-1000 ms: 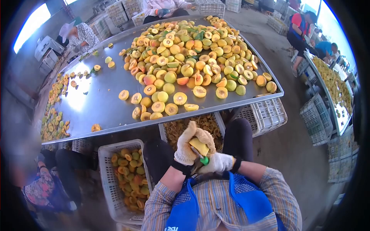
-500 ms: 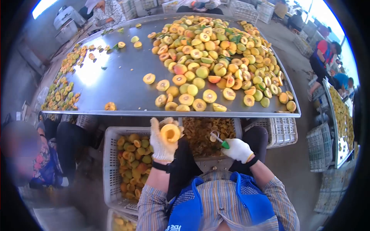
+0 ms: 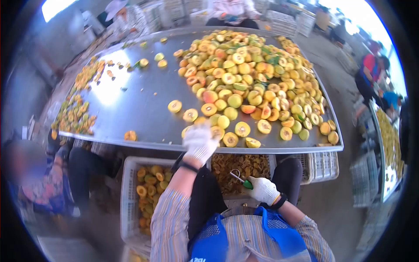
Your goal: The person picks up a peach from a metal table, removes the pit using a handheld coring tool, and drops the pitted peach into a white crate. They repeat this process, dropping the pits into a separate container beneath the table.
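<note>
My left hand (image 3: pixel 200 143), in a white glove and smeared by motion, reaches over the near edge of the metal table (image 3: pixel 131 105). Its fingers overlap a few halved peaches (image 3: pixel 190 115) lying there, and I cannot tell whether it grips one. Lower down, my right hand (image 3: pixel 263 191), also gloved, is closed around the green handle of a pitting tool (image 3: pixel 248 184). The tool's thin metal loop points up and left, above a crate of brown-yellow scraps (image 3: pixel 240 168) between my knees.
A big heap of peach halves (image 3: pixel 244 65) covers the table's right part; smaller pieces (image 3: pixel 74 115) lie along its left side. Left of my legs stands a white crate (image 3: pixel 131 201) with fruit. People sit at the left and far sides; another fruit-covered table (image 3: pixel 386 148) is at right.
My left hand has gone from below the table edge up onto the fruit; the hollowed peach half it held no longer shows. My right hand still holds the tool, slightly lower. The view has tilted.
</note>
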`<state>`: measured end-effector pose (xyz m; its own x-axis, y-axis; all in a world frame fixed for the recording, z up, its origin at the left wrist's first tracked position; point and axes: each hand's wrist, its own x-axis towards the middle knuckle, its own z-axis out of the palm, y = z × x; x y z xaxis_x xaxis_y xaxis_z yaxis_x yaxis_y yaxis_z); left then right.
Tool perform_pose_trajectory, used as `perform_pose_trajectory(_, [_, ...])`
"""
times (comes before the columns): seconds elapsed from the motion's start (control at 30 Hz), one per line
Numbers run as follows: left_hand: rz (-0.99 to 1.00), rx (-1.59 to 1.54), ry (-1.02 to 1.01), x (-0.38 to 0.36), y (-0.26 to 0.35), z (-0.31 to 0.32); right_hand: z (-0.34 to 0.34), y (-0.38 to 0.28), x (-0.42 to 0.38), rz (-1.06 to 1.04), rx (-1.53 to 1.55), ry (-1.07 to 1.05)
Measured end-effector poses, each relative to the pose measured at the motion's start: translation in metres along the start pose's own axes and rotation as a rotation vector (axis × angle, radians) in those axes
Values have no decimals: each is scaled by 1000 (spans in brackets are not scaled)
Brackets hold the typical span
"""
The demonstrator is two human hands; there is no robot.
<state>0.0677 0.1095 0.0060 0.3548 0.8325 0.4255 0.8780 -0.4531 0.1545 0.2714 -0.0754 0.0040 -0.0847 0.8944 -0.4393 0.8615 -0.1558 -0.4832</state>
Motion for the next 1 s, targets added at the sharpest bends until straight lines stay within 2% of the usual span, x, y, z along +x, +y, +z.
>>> perform_pose_trajectory(0.03, [-34, 104, -181, 11, 3, 18, -2, -1, -2, -34, -26, -39])
perform_pose_trajectory(0.1, [-44, 104, -500, 33, 7, 32, -5, -3, -4, 21, -4, 10])
perform_pose_trajectory(0.13, [-120, 216, -357, 31, 13, 65, -1, 2, -1, 42, -11, 25])
perform_pose_trajectory(0.17, [-137, 201, -346, 33, 27, 44, -1, 3, -1, 43, 15, 70])
perform_pose_trajectory(0.23, [-211, 164, -405, 39, 36, 46, 6, 18, 8, 26, 162, 70])
perform_pose_trajectory(0.3, [-317, 31, -289, 38, 37, 65, -8, 2, 5, 87, 194, 41])
perform_pose_trajectory(0.37, [-318, -58, -267, 32, 41, 46, -3, 9, 4, 38, 198, 68])
perform_pose_trajectory(0.43, [-344, -136, -204, 23, 46, 16, -5, 7, -3, 124, 318, 93])
perform_pose_trajectory(0.53, [-663, -1209, -30, 2, 54, -37, 2, 18, -8, 71, 350, 160])
perform_pose_trajectory(0.57, [-610, -1563, 276, -4, 64, 0, 3, 17, -10, 54, 371, 190])
perform_pose_trajectory(0.63, [-822, -2164, 173, -30, 66, -31, 7, 19, -13, 49, 433, 163])
perform_pose_trajectory(0.7, [-856, -2370, 43, -53, 61, -25, 10, 18, -15, 18, 369, 196])
perform_pose_trajectory(0.77, [-899, -2447, 42, -80, 63, -31, 11, 14, -21, -7, 379, 218])
perform_pose_trajectory(0.83, [-980, -2361, -7, -105, 65, -20, 10, 8, -26, 34, 452, 212])
perform_pose_trajectory(0.9, [-994, -2368, 57, -126, 73, -14, 9, 3, -32, 16, 429, 240])
perform_pose_trajectory(0.93, [-965, -2412, 158, -128, 77, -11, 8, 0, -33, -1, 407, 272])
perform_pose_trajectory(1.0, [-800, -2551, 133, -131, 80, -38, 6, -5, -37, -18, 431, 290])
